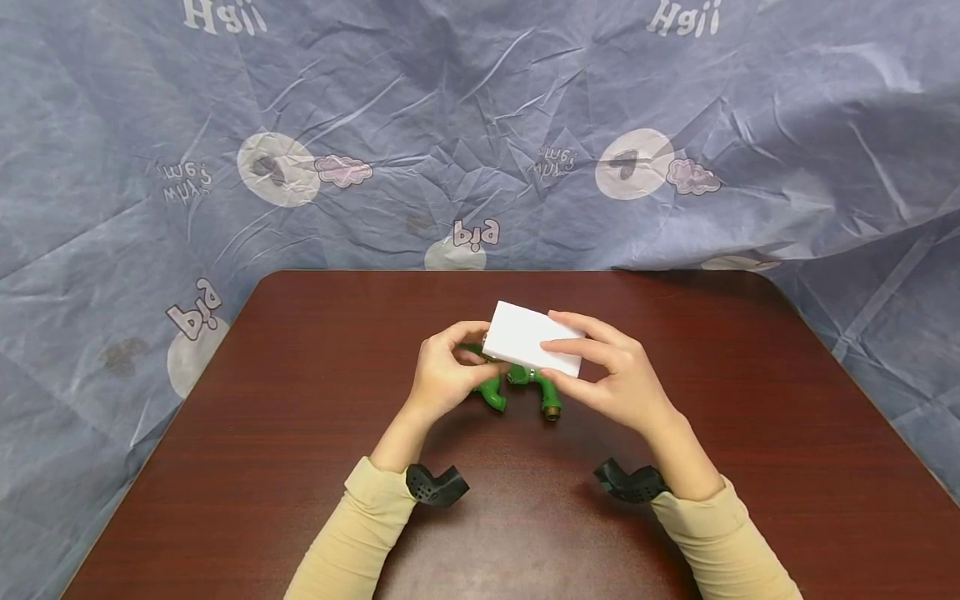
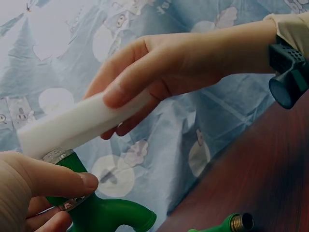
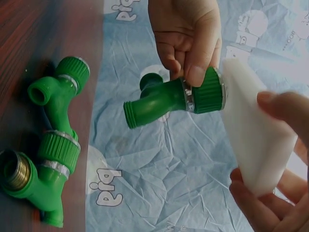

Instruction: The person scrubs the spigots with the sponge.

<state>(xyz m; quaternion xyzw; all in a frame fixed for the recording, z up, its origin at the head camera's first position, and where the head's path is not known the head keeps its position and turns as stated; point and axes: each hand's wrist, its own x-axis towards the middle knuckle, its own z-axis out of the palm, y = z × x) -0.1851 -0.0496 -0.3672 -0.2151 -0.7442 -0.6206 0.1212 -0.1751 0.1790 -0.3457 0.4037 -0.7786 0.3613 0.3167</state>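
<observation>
Over the middle of the table, my left hand (image 1: 441,375) pinches a green plastic tap (image 3: 166,101) near the silver ring below its ribbed knob. A white sponge block (image 1: 521,337) sits in my right hand (image 1: 626,375), its thumb on one face and the fingers along the other side. One broad face of the sponge (image 3: 256,130) touches the end of the tap's knob in the right wrist view. The sponge and left fingers hide part of the tap (image 1: 491,393) in the head view.
Two more green taps lie on the brown table beneath the hands: one tap (image 3: 53,181) with a brass-threaded opening, another tap (image 3: 55,96) beside it. A blue printed cloth (image 1: 480,150) hangs behind the table (image 1: 300,433). Black wrist cameras (image 1: 437,486) sit on both wrists.
</observation>
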